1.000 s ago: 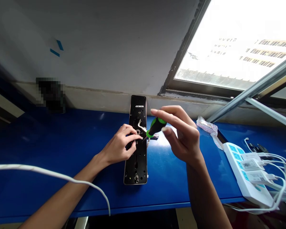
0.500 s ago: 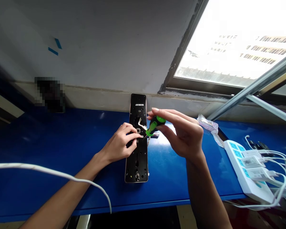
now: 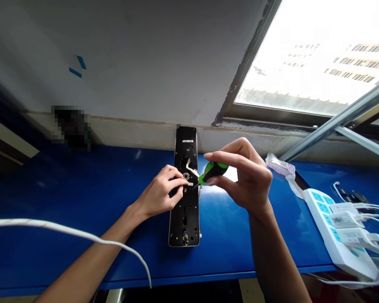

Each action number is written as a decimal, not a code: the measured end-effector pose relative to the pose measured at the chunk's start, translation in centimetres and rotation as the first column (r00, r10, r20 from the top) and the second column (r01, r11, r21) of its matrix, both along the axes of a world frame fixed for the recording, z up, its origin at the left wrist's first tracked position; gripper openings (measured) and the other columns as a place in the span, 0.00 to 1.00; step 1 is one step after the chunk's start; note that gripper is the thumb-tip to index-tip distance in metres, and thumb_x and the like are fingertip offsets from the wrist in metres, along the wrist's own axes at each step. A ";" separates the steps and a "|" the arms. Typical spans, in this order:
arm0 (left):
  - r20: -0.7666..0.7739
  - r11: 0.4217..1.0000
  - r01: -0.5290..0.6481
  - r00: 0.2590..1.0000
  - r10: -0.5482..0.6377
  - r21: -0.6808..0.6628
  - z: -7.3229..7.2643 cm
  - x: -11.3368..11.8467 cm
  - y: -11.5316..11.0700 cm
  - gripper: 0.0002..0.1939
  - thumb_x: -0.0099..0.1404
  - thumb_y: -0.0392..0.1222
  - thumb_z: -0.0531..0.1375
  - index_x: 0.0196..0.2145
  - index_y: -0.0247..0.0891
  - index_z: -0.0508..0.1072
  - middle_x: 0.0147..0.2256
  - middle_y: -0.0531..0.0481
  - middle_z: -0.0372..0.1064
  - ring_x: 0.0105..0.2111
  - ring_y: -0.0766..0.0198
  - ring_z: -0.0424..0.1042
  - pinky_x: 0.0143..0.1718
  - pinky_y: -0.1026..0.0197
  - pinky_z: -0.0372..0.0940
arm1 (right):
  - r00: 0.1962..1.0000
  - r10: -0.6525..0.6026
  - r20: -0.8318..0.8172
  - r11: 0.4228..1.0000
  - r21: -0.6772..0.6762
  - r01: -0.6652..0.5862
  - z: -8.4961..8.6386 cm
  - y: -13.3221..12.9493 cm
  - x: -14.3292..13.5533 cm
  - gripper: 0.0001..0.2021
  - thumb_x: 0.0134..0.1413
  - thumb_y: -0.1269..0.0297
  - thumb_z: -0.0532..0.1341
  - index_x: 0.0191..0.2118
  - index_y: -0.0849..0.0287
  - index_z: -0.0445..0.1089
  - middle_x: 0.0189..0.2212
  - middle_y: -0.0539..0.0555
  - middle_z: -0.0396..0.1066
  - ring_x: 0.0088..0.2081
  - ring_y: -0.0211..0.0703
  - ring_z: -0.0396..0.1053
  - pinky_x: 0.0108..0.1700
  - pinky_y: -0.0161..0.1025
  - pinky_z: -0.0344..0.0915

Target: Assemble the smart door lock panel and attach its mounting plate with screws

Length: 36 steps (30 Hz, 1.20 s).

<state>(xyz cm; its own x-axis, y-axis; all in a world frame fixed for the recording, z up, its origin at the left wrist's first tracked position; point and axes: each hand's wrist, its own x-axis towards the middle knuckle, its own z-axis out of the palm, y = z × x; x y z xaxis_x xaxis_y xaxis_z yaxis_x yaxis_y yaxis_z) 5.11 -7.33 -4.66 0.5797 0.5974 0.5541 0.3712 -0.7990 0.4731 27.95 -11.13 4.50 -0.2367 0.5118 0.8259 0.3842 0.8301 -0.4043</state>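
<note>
A long black panel (image 3: 185,214), like the back of a door lock, lies on the blue table with holes, a small post and a white cable (image 3: 192,169). My left hand (image 3: 164,189) rests over its left side, fingers bent and closed. Its index fingertip touches a small pale strip (image 3: 190,184) near the panel's middle; whether the fingers grip it is unclear. My right hand (image 3: 246,172) pinches the green and black handle of a screwdriver (image 3: 213,171) between thumb and fingers. The screwdriver slants down to the left, its thin tip by the panel's right edge close to the strip.
A white power strip (image 3: 337,246) with plugged-in adapters stands at the right. Behind it lies a clear plastic package (image 3: 281,166). A white cable (image 3: 82,235) crosses the left foreground. Wall and window (image 3: 297,80) bound the blue table (image 3: 139,252) at the back.
My right hand has tilted the screwdriver flatter, its handle swinging to the right and its fingers now more bent. My left hand stays on the panel. The whole view has shifted slightly.
</note>
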 end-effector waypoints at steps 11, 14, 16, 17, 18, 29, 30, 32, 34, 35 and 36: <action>0.015 1.000 0.020 1.000 -0.020 -0.012 -0.2 0.0 0.0 0.12 0.69 0.31 0.60 0.45 0.40 0.81 0.41 0.45 0.76 0.47 0.54 0.69 0.49 0.47 0.72 | 1.000 -0.028 -0.010 1.000 -0.012 0.028 -0.4 -0.3 0.6 0.20 0.62 0.59 0.69 0.59 0.42 0.76 0.41 0.54 0.72 0.40 0.46 0.75 0.36 0.44 0.77; 0.005 0.999 0.030 1.000 -0.030 -0.015 -0.3 0.0 0.0 0.12 0.70 0.32 0.60 0.46 0.40 0.81 0.41 0.45 0.76 0.47 0.54 0.69 0.50 0.48 0.72 | 0.999 0.043 -0.005 0.988 -0.148 -0.043 -0.4 -0.4 0.6 0.22 0.72 0.65 0.56 0.66 0.45 0.69 0.57 0.58 0.73 0.53 0.52 0.75 0.52 0.54 0.78; 0.003 0.999 0.031 1.000 -0.031 -0.013 -0.3 0.0 0.0 0.12 0.70 0.31 0.60 0.46 0.40 0.81 0.41 0.45 0.76 0.47 0.53 0.69 0.50 0.48 0.72 | 0.996 0.080 -0.038 0.982 -0.168 -0.086 -0.5 -0.3 0.6 0.23 0.70 0.69 0.58 0.66 0.44 0.68 0.57 0.56 0.75 0.54 0.52 0.76 0.54 0.55 0.78; 0.004 0.999 0.031 1.000 -0.031 -0.012 -0.3 0.0 0.0 0.12 0.69 0.31 0.60 0.46 0.39 0.81 0.41 0.45 0.76 0.47 0.53 0.69 0.50 0.48 0.72 | 0.996 0.072 -0.045 0.988 -0.136 -0.078 -0.5 -0.3 0.6 0.23 0.67 0.69 0.62 0.64 0.42 0.71 0.53 0.55 0.77 0.50 0.51 0.78 0.50 0.53 0.79; 0.007 0.999 0.031 0.999 -0.031 -0.011 -0.3 0.0 0.1 0.12 0.69 0.31 0.60 0.46 0.39 0.81 0.41 0.45 0.76 0.47 0.53 0.69 0.50 0.48 0.72 | 0.998 0.044 -0.047 0.995 -0.087 -0.047 -0.5 -0.2 0.6 0.23 0.63 0.68 0.67 0.61 0.41 0.74 0.47 0.54 0.78 0.45 0.49 0.78 0.45 0.50 0.80; 0.002 0.999 0.038 0.999 -0.038 -0.025 -0.2 0.0 0.1 0.11 0.70 0.32 0.60 0.46 0.39 0.81 0.42 0.44 0.75 0.48 0.53 0.69 0.50 0.48 0.72 | 0.998 0.020 -0.061 1.000 -0.018 -0.021 -0.7 -0.3 -0.1 0.24 0.60 0.69 0.70 0.59 0.40 0.76 0.45 0.53 0.79 0.43 0.47 0.79 0.41 0.47 0.81; 0.000 0.999 0.038 0.999 -0.038 -0.026 -0.2 0.0 0.1 0.11 0.70 0.32 0.60 0.46 0.38 0.81 0.42 0.44 0.75 0.48 0.54 0.69 0.50 0.48 0.72 | 0.998 -0.014 -0.066 1.000 0.021 0.015 -0.7 -0.2 -0.1 0.24 0.56 0.68 0.74 0.57 0.40 0.78 0.41 0.52 0.77 0.39 0.46 0.77 0.36 0.44 0.80; -0.005 0.999 0.037 0.999 -0.037 -0.032 -0.3 -0.1 0.1 0.11 0.71 0.32 0.60 0.46 0.38 0.81 0.43 0.44 0.75 0.48 0.54 0.69 0.51 0.49 0.71 | 0.997 -0.033 -0.072 0.999 0.020 0.035 -0.7 -0.1 0.0 0.23 0.55 0.66 0.74 0.56 0.41 0.78 0.39 0.53 0.73 0.38 0.45 0.76 0.35 0.44 0.78; -0.008 0.998 0.037 0.999 -0.037 -0.043 -0.3 0.0 0.0 0.11 0.71 0.33 0.60 0.46 0.38 0.81 0.43 0.44 0.75 0.49 0.54 0.69 0.51 0.49 0.71 | 0.997 0.029 -0.074 0.996 -0.076 -0.035 -0.6 -0.3 0.1 0.21 0.65 0.68 0.66 0.60 0.44 0.75 0.49 0.56 0.75 0.47 0.50 0.77 0.46 0.50 0.79; -0.010 0.998 0.037 0.999 -0.037 -0.052 -0.3 0.0 0.0 0.11 0.71 0.33 0.60 0.47 0.39 0.81 0.44 0.44 0.75 0.49 0.54 0.69 0.52 0.49 0.71 | 0.994 0.072 -0.076 0.988 -0.131 -0.082 -0.5 -0.4 0.1 0.21 0.68 0.70 0.61 0.63 0.45 0.73 0.54 0.56 0.75 0.52 0.52 0.77 0.52 0.54 0.78; -0.009 0.998 0.036 0.999 -0.037 -0.060 -0.3 0.0 0.0 0.12 0.71 0.33 0.60 0.47 0.39 0.81 0.44 0.44 0.74 0.49 0.55 0.70 0.52 0.49 0.71 | 0.991 0.104 -0.082 0.980 -0.163 -0.117 -0.5 -0.5 0.1 0.23 0.69 0.72 0.58 0.64 0.45 0.71 0.58 0.56 0.75 0.56 0.53 0.76 0.56 0.57 0.76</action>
<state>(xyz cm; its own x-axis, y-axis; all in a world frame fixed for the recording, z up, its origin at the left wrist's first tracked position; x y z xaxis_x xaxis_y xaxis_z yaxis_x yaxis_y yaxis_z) 5.08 -7.34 -4.95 0.6068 0.6079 0.5122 0.3472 -0.7823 0.5172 28.02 -11.66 4.00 -0.2421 0.6178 0.7482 0.2585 0.7843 -0.5640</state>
